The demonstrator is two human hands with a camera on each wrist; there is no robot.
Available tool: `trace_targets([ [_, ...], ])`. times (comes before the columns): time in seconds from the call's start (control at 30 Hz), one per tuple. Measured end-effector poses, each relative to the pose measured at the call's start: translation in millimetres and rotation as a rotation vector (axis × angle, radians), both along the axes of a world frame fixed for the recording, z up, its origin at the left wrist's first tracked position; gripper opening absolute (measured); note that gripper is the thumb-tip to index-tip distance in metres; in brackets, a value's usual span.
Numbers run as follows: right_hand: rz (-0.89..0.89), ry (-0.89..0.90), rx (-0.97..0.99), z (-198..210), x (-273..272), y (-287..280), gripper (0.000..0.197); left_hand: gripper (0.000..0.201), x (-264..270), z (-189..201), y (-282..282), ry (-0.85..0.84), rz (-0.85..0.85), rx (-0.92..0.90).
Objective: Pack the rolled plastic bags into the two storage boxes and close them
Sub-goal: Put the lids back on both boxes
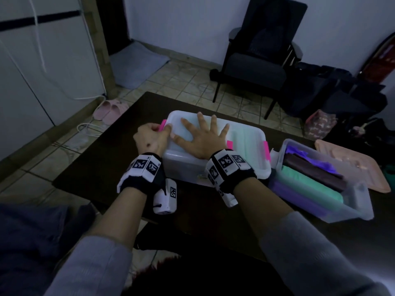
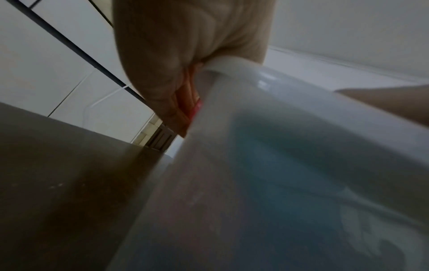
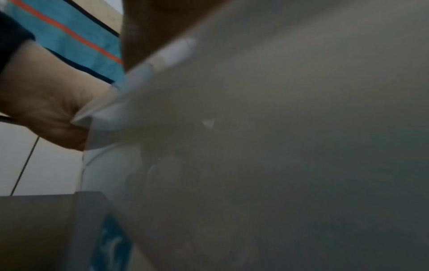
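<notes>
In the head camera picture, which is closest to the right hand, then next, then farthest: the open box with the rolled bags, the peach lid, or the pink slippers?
Measured from the right hand, which lies flat on the closed box:
1. The open box of rolled bags, just to its right on the table.
2. The pink slippers, on the floor to the far left.
3. The peach lid, beyond the open box at the table's right edge.

right hand [image 1: 201, 137] flat – lid [image 1: 245, 133] (translucent), pink latches [image 1: 266, 152]

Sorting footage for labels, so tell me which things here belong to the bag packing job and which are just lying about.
Job: lidded box, pink latch under left hand, right hand on lid, open box, bag rolls, peach lid.
Lying about: chair, slippers.
</notes>
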State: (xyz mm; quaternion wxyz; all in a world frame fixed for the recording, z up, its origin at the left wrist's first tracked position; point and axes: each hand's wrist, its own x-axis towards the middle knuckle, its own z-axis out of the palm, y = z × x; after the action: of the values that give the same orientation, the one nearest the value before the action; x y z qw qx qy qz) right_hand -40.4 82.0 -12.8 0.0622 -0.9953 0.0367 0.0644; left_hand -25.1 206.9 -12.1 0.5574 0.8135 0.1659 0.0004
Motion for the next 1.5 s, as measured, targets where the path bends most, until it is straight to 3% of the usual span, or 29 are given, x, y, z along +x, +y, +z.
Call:
trace_targets([
  [0.3,0.046,-0.034,0.027,-3.6,8.6,-9.9,0.055,0.032,8.8,5.7,-4.5,-0.124,-0.169,0.309],
  [0.6,0.103,-0.045,0.134,-5.9,4.6,-26.1,0.052,0.031,17.5,16.8,-22.0,-0.028,-0.374,0.765],
  [0.9,0.156,-0.041,0.183,-0.2,-57.6,-71.5,0.055,0.03,13.9,16.2,-40.6,-0.069,-0.285,0.832],
  [1.0,0.185,-0.057,0.403,7.7,-77.9,-97.1,0.051,0.039,1.4,14.4,-70.3,-0.326,-0.334,0.847],
  [1.1,-0.001,-0.293,0.663,15.9,-98.5,-135.7,0.041,0.036,-33.0,25.5,-133.3,-0.531,-0.498,0.761],
  [1.17,-0.191,-0.584,0.667,19.7,-112.0,-171.0,0.032,0.035,-62.5,31.1,-185.0,-0.591,-0.648,0.689],
  [1.23,-0.42,-0.765,0.632,23.8,-128.1,-214.3,0.027,0.04,-90.3,28.6,-235.5,-0.61,-0.846,0.616],
  [1.3,-0.612,-0.78,0.563,24.4,-147.5,-260.0,0.026,0.049,-111.8,18.7,-280.1,-0.546,-1.081,0.6],
  [1.37,-0.74,-0.743,0.49,19.3,-168.3,-303.2,0.027,0.057,-126.3,3.7,-317.3,-0.469,-1.247,0.713],
  [1.5,-0.977,-0.644,0.452,-4.0,-195.8,-369.6,0.03,0.063,-141.2,-26.9,-363.9,-0.391,-1.359,0.962],
])
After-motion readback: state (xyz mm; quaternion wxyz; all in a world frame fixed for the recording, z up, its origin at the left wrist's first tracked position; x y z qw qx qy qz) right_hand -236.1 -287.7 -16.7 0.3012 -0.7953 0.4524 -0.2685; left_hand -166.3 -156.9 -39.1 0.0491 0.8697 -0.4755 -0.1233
